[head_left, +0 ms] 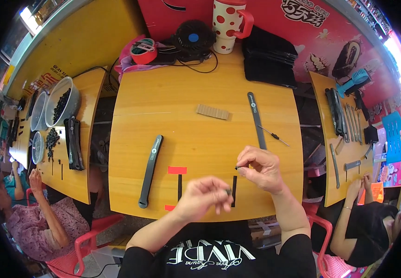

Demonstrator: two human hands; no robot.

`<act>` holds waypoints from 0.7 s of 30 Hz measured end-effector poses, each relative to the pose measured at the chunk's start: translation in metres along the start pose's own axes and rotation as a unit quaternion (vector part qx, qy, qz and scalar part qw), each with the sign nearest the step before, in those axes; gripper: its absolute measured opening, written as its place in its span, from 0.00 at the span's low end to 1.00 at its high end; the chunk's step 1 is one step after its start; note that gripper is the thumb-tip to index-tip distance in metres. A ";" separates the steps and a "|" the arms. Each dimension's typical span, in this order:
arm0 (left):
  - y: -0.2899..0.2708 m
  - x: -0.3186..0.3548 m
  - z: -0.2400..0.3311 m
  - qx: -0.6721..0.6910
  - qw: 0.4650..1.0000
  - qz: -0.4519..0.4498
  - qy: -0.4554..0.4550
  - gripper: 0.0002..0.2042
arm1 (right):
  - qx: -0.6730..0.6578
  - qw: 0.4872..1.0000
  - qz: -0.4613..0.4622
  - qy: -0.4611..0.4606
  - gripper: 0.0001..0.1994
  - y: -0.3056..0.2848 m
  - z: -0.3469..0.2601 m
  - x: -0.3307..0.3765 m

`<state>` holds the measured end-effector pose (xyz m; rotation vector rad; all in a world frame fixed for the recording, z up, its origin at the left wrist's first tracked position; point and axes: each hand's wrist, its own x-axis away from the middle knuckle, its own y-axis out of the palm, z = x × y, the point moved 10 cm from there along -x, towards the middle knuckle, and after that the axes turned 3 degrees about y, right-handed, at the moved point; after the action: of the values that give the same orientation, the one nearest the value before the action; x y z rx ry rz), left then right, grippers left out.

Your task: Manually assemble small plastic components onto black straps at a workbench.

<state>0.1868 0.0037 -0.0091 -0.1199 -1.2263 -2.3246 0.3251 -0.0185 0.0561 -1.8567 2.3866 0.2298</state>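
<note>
A wide yellow wooden table (196, 139) fills the middle of the view, seen from above by a seated person in a black shirt. At its far edge stands a red-and-white spotted mug (227, 23), with a black fan (192, 37) and a red tape roll (143, 52) to its left and a stack of black sheets (269, 58) to its right.

On the table lie 2 long dark strips: the left strip (151, 170) angles toward the near edge, and the right strip (256, 119) runs away from the right hand. A small ribbed tan block (213, 111) lies between them, farther back. A thin screwdriver (274, 135) lies just right of the right strip. 2 red tape marks (177, 170) sit near the front edge, joined by a narrow black line (179, 186).

The left hand (203, 197) hovers over the front edge, fingers curled together, pinching a tiny dark part (228, 191) at its fingertips. The right hand (261, 169) is just beside it, thumb and forefinger pressed on a small black pin (236, 167). A short black bar (234, 192) lies on the table between the 2 hands.

At the left, another table holds a bowl (62, 106) of dark pieces; a person sits by it. At the right, a third table carries more dark strips.
</note>
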 end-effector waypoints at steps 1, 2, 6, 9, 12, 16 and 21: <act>0.016 0.012 -0.010 -0.062 0.994 -0.060 -0.060 0.05 | -0.001 1.000 0.002 0.002 0.06 -0.001 0.000 0.002; 0.028 0.021 -0.022 -0.123 0.978 -0.119 -0.119 0.05 | -0.034 0.999 0.008 0.031 0.05 -0.004 0.006 0.003; -0.003 0.003 -0.005 -0.395 0.919 -0.013 0.001 0.05 | -0.054 0.997 -0.012 0.049 0.05 0.000 0.012 0.004; -0.011 -0.010 0.010 -0.217 0.973 0.003 0.078 0.07 | -0.056 0.997 -0.013 0.060 0.05 0.004 0.012 0.002; -0.010 -0.009 0.013 -0.158 0.982 0.007 0.102 0.07 | -0.058 0.997 -0.017 0.055 0.05 0.006 0.014 0.003; -0.015 -0.004 0.020 -0.110 0.988 0.039 0.104 0.07 | -0.066 0.996 -0.020 0.063 0.04 0.011 0.010 0.005; -0.009 0.007 0.017 -0.064 0.992 0.014 0.105 0.06 | -0.033 0.998 -0.046 0.038 0.04 0.016 0.004 0.005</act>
<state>0.1737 0.0182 -0.0036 0.0621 -0.9681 -2.3220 0.3082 -0.0184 0.0521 -2.0343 2.3610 0.2383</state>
